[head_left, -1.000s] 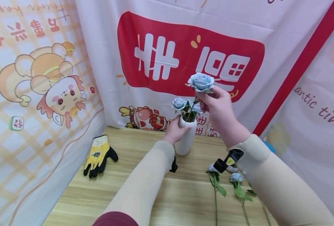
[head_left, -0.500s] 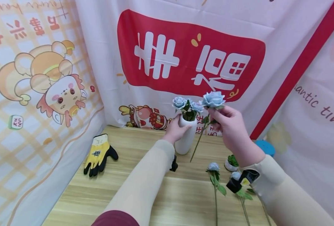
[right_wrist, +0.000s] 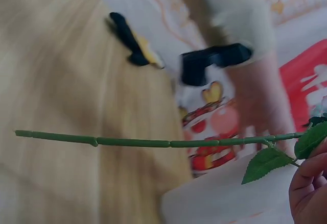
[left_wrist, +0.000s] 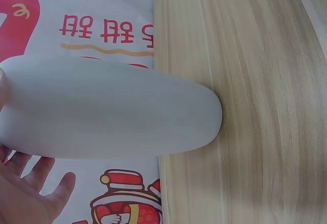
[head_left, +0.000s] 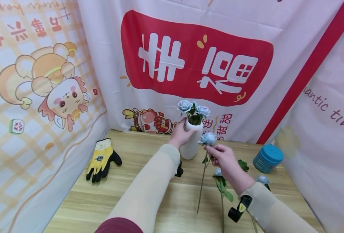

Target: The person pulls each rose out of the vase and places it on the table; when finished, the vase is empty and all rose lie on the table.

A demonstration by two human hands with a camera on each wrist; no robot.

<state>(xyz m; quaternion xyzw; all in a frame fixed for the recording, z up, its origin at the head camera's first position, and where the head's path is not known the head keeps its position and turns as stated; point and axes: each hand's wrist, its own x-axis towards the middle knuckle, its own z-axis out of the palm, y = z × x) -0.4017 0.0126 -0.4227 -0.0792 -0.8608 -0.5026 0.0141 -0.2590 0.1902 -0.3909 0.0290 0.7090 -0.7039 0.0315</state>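
A white vase (head_left: 190, 142) stands upright near the back of the table, with several light blue roses (head_left: 185, 106) in its mouth. My left hand (head_left: 180, 135) grips the vase around its upper part; in the left wrist view the vase (left_wrist: 112, 109) fills the middle and the fingers (left_wrist: 62, 189) show below it. In front of the vase and to its right, my right hand (head_left: 222, 159) pinches another light blue rose (head_left: 208, 138) just under its bloom. Its long green stem (right_wrist: 168, 143) hangs down free, with leaves (right_wrist: 268, 164) near the fingers.
More blue roses lie on the table (head_left: 131, 191) at right, one rose (head_left: 220, 176) near my right forearm and another rose (head_left: 262, 180) beyond it. A blue-lidded tub (head_left: 268, 158) and a green plant (head_left: 243, 165) stand behind. A yellow-black glove (head_left: 102, 160) lies left.
My right hand has drawn the rose away from above the vase and lowered it toward the table. The left hand stays on the vase.
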